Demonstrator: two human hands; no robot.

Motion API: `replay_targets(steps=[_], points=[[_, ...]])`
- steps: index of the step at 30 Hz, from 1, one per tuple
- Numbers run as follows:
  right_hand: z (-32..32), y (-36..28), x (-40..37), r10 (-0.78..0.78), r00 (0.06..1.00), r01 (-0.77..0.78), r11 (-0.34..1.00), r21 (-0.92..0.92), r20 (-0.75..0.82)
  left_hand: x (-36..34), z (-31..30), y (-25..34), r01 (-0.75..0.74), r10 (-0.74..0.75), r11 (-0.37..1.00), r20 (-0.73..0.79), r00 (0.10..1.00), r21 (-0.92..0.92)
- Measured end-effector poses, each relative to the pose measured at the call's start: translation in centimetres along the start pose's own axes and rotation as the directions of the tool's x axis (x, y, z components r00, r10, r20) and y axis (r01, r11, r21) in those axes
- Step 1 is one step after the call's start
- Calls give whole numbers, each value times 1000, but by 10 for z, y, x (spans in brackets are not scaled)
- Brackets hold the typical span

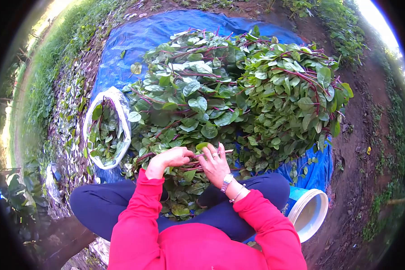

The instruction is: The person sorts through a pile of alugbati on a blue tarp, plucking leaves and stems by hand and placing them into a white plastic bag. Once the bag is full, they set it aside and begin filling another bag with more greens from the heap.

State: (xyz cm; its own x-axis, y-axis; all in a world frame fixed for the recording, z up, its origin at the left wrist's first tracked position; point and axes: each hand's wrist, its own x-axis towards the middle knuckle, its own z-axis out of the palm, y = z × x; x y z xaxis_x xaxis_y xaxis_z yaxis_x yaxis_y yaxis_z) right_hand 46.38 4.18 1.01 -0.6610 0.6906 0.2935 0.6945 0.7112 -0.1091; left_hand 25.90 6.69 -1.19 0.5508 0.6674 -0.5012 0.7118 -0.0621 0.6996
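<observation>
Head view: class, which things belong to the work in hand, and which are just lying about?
In hand: left hand, right hand, red-stemmed leafy stems between them, heap of leafy greens, white sack of leaves, blue tarp.
Lying about: white bucket on its side, grass verge, bare soil.

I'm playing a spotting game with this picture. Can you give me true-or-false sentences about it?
1. The leafy stems lie piled on a blue sheet. True.
2. The white sack is empty. False: it holds green leaves.
3. The right hand wears a wristwatch. True.
4. The sleeves are yellow. False: they are red.
5. The left hand is curled on the leafy stems. True.
6. The bucket stands upright. False: it lies tipped on its side.
</observation>
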Motion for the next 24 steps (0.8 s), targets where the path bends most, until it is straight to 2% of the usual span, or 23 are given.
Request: replay_targets(steps=[1,2,3,5,6,7,9,10,12,13,15,16,19,20,21,23,24], points=[[1,-1,-3,23,987,-26,1000,17,160,1,0,-5,-61,63,998,54,997,-30],[2,-1,-5,42,948,-54,998,29,316,-2,-7,-5,-38,51,993,120,991,-108],[5,-2,-7,41,946,-54,998,34,320,-5,-12,-8,-55,76,970,80,994,-238],[9,-1,-9,-15,949,-12,996,84,316,0,-2,-33,146,-221,852,-93,971,-502],[6,-1,-8,-38,952,14,997,81,304,6,17,-61,190,-199,980,-382,902,-61],[6,-2,-7,-44,951,18,996,85,307,4,29,-68,441,-330,886,-475,816,142],[6,-3,-7,-73,939,26,990,142,337,3,45,-80,613,-432,759,-533,727,220],[6,-3,-6,-80,937,33,989,142,340,5,48,-88,614,-436,760,-534,724,213],[5,-5,-5,-62,932,12,990,142,356,5,44,-92,586,-386,701,-474,791,407],[6,-5,-4,-72,931,21,989,145,358,4,42,-94,592,-393,700,-477,786,399],[8,-4,-2,12,940,-51,993,106,341,-4,31,-83,549,-421,744,-371,827,380],[7,-3,-2,12,918,-55,994,97,396,-8,29,-82,533,-414,747,-351,840,396],[10,-4,-3,15,904,-41,998,52,427,-11,28,-89,503,-391,732,-322,862,460],[9,-4,-3,9,904,-35,998,54,428,-8,22,-89,561,-450,748,-351,821,354],[8,-3,-2,19,892,-45,998,47,451,-15,16,-79,542,-395,806,-466,792,238],[4,-3,-1,23,879,-50,998,44,477,-23,0,-62,450,-260,883,-654,710,138],[2,-3,0,15,892,-29,999,25,452,-25,-6,-53,457,-269,880,-656,706,130]])
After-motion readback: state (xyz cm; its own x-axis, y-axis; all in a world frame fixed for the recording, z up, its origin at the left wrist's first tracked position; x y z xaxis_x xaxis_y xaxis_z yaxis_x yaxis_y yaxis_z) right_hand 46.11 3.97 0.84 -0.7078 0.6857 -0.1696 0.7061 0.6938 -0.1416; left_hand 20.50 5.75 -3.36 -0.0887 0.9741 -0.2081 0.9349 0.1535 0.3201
